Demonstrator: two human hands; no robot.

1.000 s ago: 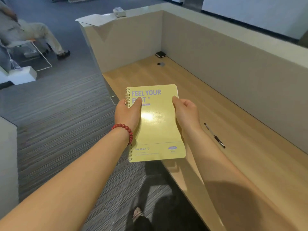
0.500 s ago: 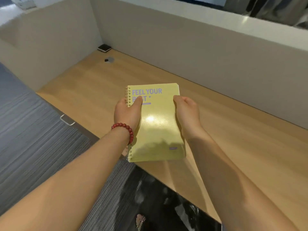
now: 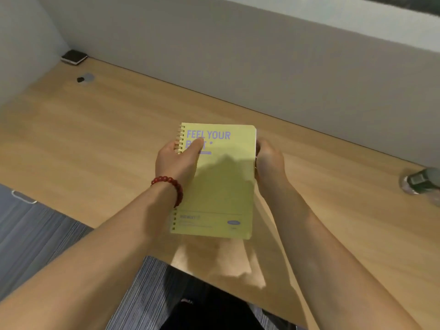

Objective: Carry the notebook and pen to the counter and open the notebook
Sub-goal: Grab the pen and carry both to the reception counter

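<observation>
A yellow spiral notebook (image 3: pixel 221 186) with purple lettering hangs closed above the wooden counter (image 3: pixel 95 144). My left hand (image 3: pixel 177 160), a red bead bracelet on its wrist, grips the spiral edge with the thumb on the cover. My right hand (image 3: pixel 269 163) holds the opposite, free edge, fingers curled around it. The cover lies flat. The pen is not in view.
A grey partition wall (image 3: pixel 238 67) runs along the counter's far side. A small black pad (image 3: pixel 74 57) sits in the far left corner, with a round cable hole (image 3: pixel 84 79) near it. A blurred dark object (image 3: pixel 421 181) stands at the right edge. Striped carpet (image 3: pixel 35 234) lies lower left.
The view has swung right and closer over the counter. The notebook stays held in both hands, now over the wood. My right fingers have shifted onto the free edge. The pen has left the frame.
</observation>
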